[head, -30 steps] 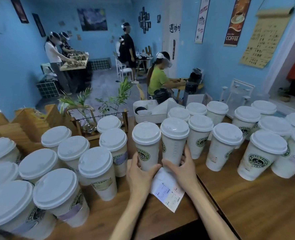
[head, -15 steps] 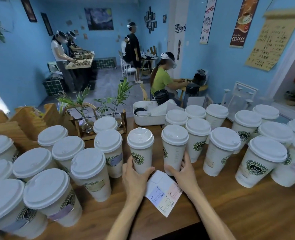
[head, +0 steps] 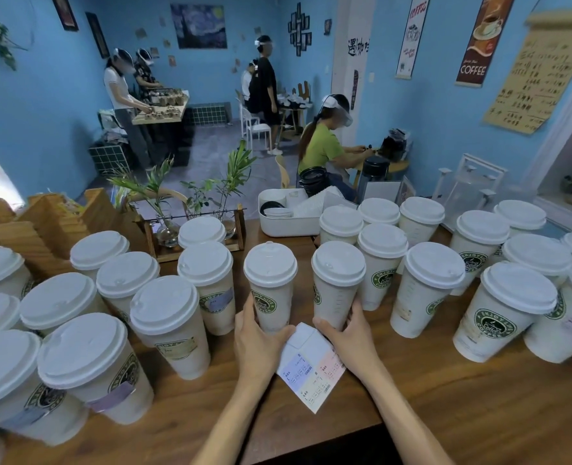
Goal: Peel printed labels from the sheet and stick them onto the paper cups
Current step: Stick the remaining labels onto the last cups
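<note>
We see two bare hands at the near centre of a wooden counter (head: 445, 397), each wrapped round the lower part of a lidded paper cup. The left hand (head: 257, 344) grips the left cup (head: 271, 290), its thumb curled round the right side of the base and its fingers round the left side. The right hand (head: 351, 340) grips the right cup (head: 336, 290), thumb on the near left of the base and fingers curled round the right side. Both cups stand upright, apart from each other, with white lids on and a green round logo on the wall. The label sheet (head: 311, 367) lies flat on the counter between the two wrists, just near of the two cups, one corner pointing toward us; it carries pale blue, yellow and pink printed labels, and its far part is plain white. The left thumb sits at its far left edge; we cannot tell whether it touches. To the left stands a cluster of lidded cups (head: 170, 327), several already bearing a label on the wall. To the right stands a second cluster (head: 509, 313). Farther back, a white tray (head: 288, 226) and a wooden plant stand (head: 241, 229) sit on the counter.
</note>
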{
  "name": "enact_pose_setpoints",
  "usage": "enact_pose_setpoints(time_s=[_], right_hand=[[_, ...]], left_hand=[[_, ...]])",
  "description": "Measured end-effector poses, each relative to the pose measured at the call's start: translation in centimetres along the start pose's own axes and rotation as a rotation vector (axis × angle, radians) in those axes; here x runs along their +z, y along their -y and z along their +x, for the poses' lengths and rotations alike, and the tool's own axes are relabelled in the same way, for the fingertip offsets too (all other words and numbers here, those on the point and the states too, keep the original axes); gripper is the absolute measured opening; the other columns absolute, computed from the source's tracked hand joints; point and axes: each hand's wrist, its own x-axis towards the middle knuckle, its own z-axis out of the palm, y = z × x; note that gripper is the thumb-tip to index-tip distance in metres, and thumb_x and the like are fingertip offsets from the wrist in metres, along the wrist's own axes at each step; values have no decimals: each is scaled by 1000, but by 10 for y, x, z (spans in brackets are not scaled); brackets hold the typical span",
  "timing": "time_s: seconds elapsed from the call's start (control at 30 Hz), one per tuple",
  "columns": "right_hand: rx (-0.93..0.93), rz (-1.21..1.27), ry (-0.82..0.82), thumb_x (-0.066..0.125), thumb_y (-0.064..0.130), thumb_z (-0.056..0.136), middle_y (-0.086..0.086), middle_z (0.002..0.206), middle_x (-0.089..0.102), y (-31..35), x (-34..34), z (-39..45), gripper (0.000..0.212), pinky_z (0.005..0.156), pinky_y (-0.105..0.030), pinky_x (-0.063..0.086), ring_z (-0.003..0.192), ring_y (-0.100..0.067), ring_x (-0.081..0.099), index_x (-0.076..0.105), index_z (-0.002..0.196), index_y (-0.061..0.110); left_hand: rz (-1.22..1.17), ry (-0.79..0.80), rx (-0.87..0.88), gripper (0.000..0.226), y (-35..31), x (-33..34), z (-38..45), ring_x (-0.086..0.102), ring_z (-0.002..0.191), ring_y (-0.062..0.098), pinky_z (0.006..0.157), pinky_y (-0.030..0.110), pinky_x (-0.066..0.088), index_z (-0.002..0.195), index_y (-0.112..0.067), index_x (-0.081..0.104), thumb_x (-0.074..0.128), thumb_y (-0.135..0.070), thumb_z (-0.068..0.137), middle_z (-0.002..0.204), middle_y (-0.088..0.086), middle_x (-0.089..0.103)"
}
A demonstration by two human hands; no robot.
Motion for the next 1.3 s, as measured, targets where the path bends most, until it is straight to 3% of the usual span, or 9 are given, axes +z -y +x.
enact_pose_setpoints(time_s=[0.17, 0.33, 0.43, 0.63, 0.83, 0.9, 1.0, 1.13, 1.3], right_hand=[[-8, -27, 4, 82, 52, 69, 7, 141, 58, -2, -1, -1, 92, 107, -44, 50, 130, -11, 56, 36, 147, 35], [-34, -39, 16, 80, 30, 88, 17, 146, 47, -9, -6, -11, 93, 107, -27, 40, 135, 0, 44, 21, 160, 38], [-47, -46, 15, 78, 29, 91, 21, 150, 42, -16, -10, -18, 93, 110, -24, 35, 139, 3, 40, 18, 162, 35], [-33, -57, -1, 74, 18, 94, 10, 163, 36, -26, -16, -30, 89, 120, -28, 30, 148, -4, 35, 19, 164, 24], [-53, -14, -119, 81, 17, 87, 14, 140, 52, -26, -17, -48, 78, 116, -31, 36, 135, -5, 47, 39, 151, 32], [-67, 3, -169, 84, 18, 84, 11, 130, 57, -25, -17, -57, 64, 112, -32, 41, 126, -7, 53, 49, 135, 34], [-126, -14, -161, 84, 22, 83, 16, 124, 57, -23, -16, -73, 49, 105, -26, 44, 120, 0, 54, 57, 121, 38], [-183, -38, -2, 82, 30, 86, 27, 132, 55, -9, -17, -87, 51, 99, -9, 36, 125, 10, 49, 60, 131, 39], [-134, 40, 119, 84, 30, 84, 22, 109, 73, 8, -11, -88, 30, 92, -25, 51, 107, -2, 66, 73, 110, 42]], left_hand=[[-50, 9, -19, 124, -3, -4, -7, 58, 120, 13, 99, 29, 47, 161, -28, 28, 97, -38, 58, 134, 0, 55], [-66, 11, -49, 125, 2, -8, -29, 51, 136, 13, 109, 28, 40, 163, -19, 20, 95, -40, 65, 154, 1, 48], [-50, -5, -38, 114, 6, -13, -47, 49, 138, 15, 112, 32, 40, 160, -21, 30, 93, -42, 67, 154, -1, 48], [74, 36, 20, 87, 5, -16, -70, 55, 119, 5, 90, 24, 40, 133, -34, 54, 92, -56, 59, 125, -21, 61], [198, 97, 107, 55, 11, -17, -72, 40, 141, 7, 93, 17, 29, 121, -32, 71, 90, -46, 71, 122, -24, 66], [150, 98, 116, 43, 10, -20, -75, 43, 136, 3, 95, 18, 30, 115, -35, 74, 89, -40, 75, 112, -34, 64], [48, 155, 126, 23, 7, -27, -81, 57, 119, 0, 96, 25, 43, 100, -42, 78, 86, -37, 79, 101, -31, 71], [-95, 343, 135, 9, -7, -42, -88, 68, 97, 4, 90, 35, 53, 93, -40, 80, 81, -33, 87, 96, -22, 77], [-223, 460, 136, 8, -20, -56, -86, 73, 94, 13, 90, 37, 55, 95, -29, 81, 82, -29, 87, 97, -8, 79]])
